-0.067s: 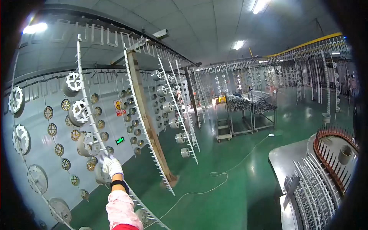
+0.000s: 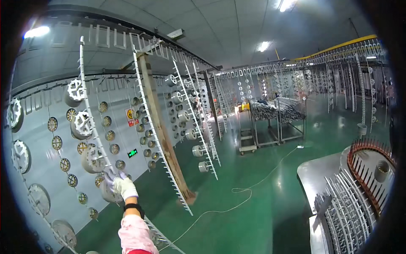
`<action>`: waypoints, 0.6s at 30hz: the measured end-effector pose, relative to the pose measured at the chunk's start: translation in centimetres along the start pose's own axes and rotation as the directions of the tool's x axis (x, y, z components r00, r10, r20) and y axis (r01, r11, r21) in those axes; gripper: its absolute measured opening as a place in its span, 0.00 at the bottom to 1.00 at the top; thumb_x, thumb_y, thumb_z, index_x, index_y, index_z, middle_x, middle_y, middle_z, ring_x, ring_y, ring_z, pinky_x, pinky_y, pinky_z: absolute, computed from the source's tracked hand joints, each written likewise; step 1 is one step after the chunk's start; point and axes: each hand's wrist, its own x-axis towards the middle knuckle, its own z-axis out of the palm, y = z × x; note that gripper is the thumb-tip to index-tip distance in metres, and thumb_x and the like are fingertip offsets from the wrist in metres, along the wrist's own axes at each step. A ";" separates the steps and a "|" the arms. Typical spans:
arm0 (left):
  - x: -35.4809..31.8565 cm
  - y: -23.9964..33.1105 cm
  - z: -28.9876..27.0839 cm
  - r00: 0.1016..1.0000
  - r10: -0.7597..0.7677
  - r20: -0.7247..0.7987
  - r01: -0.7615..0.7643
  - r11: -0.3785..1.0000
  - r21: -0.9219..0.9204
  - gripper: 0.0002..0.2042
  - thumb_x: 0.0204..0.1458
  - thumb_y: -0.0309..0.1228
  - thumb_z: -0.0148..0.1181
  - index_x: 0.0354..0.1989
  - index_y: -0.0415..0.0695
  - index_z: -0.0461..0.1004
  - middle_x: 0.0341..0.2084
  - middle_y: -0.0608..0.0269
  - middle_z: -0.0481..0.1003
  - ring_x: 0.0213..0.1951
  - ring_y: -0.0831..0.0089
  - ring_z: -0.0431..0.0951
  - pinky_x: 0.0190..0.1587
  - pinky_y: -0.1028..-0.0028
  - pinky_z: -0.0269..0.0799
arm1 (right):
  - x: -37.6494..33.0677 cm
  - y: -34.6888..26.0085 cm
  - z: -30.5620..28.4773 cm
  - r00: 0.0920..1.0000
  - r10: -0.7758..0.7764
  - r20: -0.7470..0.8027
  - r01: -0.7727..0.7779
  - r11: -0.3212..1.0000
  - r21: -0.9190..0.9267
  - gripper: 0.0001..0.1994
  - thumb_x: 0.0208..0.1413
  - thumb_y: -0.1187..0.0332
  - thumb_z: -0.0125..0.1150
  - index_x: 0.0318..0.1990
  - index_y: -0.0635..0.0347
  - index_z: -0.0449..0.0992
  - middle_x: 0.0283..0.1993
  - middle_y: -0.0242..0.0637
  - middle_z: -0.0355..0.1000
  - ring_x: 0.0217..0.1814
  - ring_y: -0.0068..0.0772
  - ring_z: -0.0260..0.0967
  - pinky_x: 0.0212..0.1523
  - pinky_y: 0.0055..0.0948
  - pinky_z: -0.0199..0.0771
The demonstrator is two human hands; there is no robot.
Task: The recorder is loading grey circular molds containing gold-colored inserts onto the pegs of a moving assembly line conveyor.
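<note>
My left hand (image 2: 122,186), in a white glove with lilac fingers, is closed round the lower part of a long pale toothed hanging rack (image 2: 92,123). The rack slants from upper left down to the hand, and its lower end (image 2: 158,235) shows beyond my pink sleeve. On its left side hang several grey drum-like wheels with spoked faces, among them an upper wheel (image 2: 76,91) and a middle wheel (image 2: 83,123). Another wheel (image 2: 109,192) sits just behind the glove, partly covered. My right hand is out of view.
More toothed racks (image 2: 163,146) hang in a row beside a brown post (image 2: 163,131). A wheeled metal cart (image 2: 270,135) piled with rods stands farther back. A white cable (image 2: 224,211) crosses the green floor. At right, a metal table (image 2: 311,173) bears stacked racks and a ring of spikes.
The rack and its wheels have swung slightly left. My left hand has turned a little, so more of its lilac fingers show, and it stays on the rack.
</note>
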 end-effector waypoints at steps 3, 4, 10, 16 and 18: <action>-3.6 1.7 1.8 0.975 0.212 0.059 -0.179 0.921 -0.347 0.23 0.48 0.33 0.51 0.54 0.43 0.58 0.51 0.49 0.60 0.51 0.53 0.62 0.53 0.62 0.57 | 2.4 -3.4 2.1 1.000 0.002 0.009 -0.002 1.000 -0.029 0.16 0.53 0.66 0.49 0.49 0.61 0.65 0.40 0.40 0.68 0.36 0.30 0.64 0.39 0.26 0.65; -3.5 1.0 5.8 0.951 0.303 0.064 -0.256 0.885 -0.388 0.24 0.47 0.33 0.52 0.54 0.41 0.58 0.50 0.49 0.61 0.51 0.53 0.62 0.53 0.62 0.57 | 4.4 -1.7 4.0 1.000 0.004 0.018 -0.003 1.000 -0.025 0.16 0.53 0.66 0.49 0.49 0.61 0.65 0.40 0.40 0.68 0.36 0.30 0.64 0.39 0.26 0.65; -6.2 6.0 17.6 0.832 0.083 0.548 0.098 0.951 -0.293 0.29 0.51 0.47 0.48 0.55 0.38 0.56 0.51 0.44 0.61 0.52 0.51 0.62 0.53 0.63 0.58 | 9.0 -3.6 8.9 0.998 -0.012 -0.062 0.011 1.000 -0.008 0.16 0.54 0.66 0.48 0.49 0.60 0.65 0.34 0.36 0.68 0.31 0.26 0.63 0.34 0.24 0.64; -7.0 9.0 32.1 0.802 -0.125 0.584 0.256 0.956 -0.146 0.40 0.40 0.60 0.52 0.53 0.37 0.58 0.49 0.39 0.62 0.49 0.45 0.65 0.50 0.59 0.60 | 11.0 -7.4 16.5 0.984 0.090 -0.151 -0.062 0.982 0.178 0.17 0.55 0.64 0.47 0.50 0.61 0.65 0.39 0.37 0.68 0.38 0.29 0.64 0.39 0.26 0.65; -7.6 11.3 31.9 0.840 -0.014 0.542 0.204 0.935 -0.291 0.30 0.44 0.52 0.52 0.44 0.34 0.65 0.37 0.40 0.71 0.40 0.46 0.71 0.39 0.58 0.66 | 8.0 -14.8 19.1 0.980 0.002 -0.200 -0.034 0.988 -0.153 0.18 0.54 0.64 0.48 0.49 0.63 0.66 0.47 0.42 0.67 0.47 0.36 0.64 0.49 0.28 0.62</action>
